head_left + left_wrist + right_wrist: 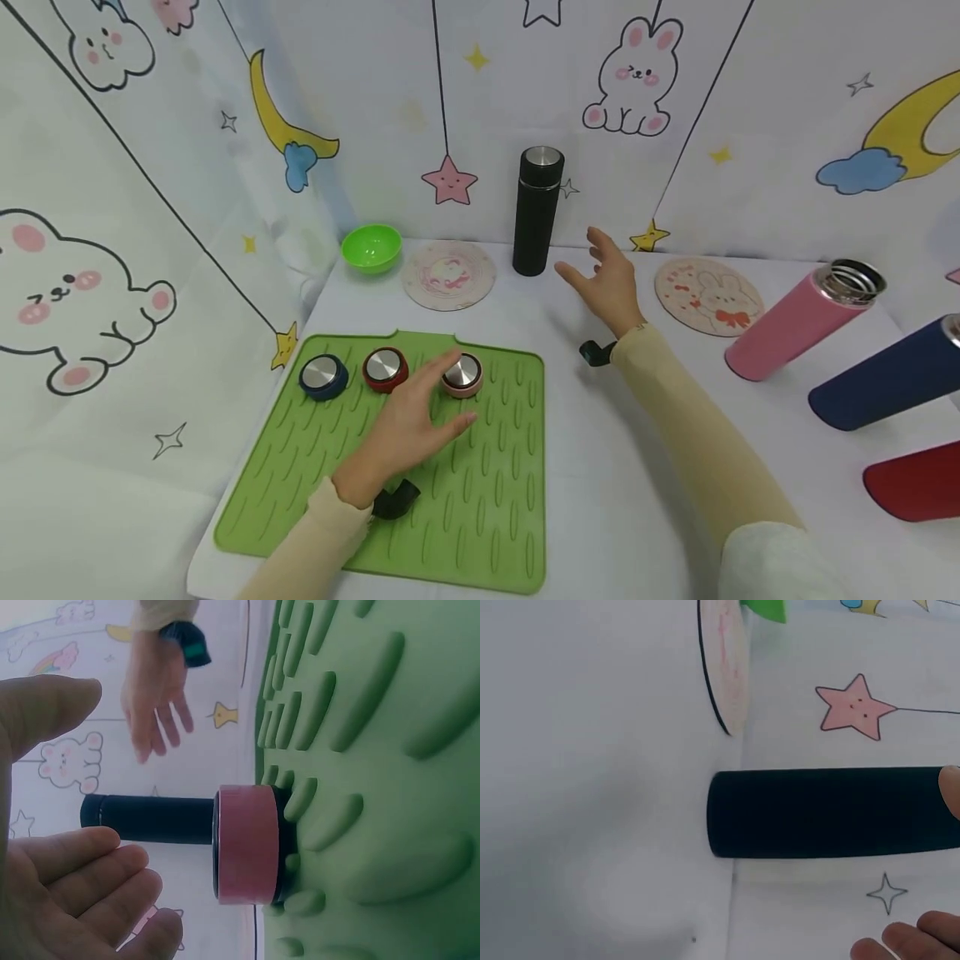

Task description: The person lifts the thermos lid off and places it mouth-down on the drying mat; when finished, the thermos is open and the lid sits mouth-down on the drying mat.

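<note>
A black thermos flask with its lid on stands upright at the back of the white table. My right hand is beside it on the right, thumb and fingers spread and holding nothing. On the green drying mat, my left hand hovers near a pink lid with a steel top, fingers apart from it. A red lid and a navy lid sit in a row to its left on the mat. Both wrists wear a black strap-mounted device.
Lidless at the right stand a pink flask, a navy flask and, partly cut off, a red flask. A green bowl and a round coaster lie back left; a rabbit coaster lies back right.
</note>
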Demonstrator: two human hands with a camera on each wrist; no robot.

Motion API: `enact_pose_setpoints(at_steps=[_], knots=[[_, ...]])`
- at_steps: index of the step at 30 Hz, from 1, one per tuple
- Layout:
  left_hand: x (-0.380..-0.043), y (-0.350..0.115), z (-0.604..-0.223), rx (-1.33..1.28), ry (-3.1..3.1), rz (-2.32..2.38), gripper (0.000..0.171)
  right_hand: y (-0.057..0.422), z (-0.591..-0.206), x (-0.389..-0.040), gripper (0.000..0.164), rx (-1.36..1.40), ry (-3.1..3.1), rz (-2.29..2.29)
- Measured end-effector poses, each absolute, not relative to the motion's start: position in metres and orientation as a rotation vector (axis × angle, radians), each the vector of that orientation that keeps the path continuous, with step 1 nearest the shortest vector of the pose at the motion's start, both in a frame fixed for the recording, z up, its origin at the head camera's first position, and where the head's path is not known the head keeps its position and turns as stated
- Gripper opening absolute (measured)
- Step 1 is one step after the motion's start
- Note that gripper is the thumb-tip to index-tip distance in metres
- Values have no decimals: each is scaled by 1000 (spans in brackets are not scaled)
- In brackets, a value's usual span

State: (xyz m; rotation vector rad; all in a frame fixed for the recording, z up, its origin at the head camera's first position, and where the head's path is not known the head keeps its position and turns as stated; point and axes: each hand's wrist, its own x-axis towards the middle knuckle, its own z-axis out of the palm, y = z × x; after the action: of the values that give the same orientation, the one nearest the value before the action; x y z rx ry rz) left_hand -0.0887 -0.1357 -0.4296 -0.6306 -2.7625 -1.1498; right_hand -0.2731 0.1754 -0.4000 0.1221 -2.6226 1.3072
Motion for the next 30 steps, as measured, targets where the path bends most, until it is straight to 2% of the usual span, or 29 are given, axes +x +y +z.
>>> enact_pose_setpoints(at_steps=[12,30], knots=[[-87,-143,-429,-615,-2717,-1157,84,139,-397,-324,98,128,-2671,1379],[-86,-147,-429,-567,-2722,-1140,82,120,-403,-358,90,91,-2686,1349]])
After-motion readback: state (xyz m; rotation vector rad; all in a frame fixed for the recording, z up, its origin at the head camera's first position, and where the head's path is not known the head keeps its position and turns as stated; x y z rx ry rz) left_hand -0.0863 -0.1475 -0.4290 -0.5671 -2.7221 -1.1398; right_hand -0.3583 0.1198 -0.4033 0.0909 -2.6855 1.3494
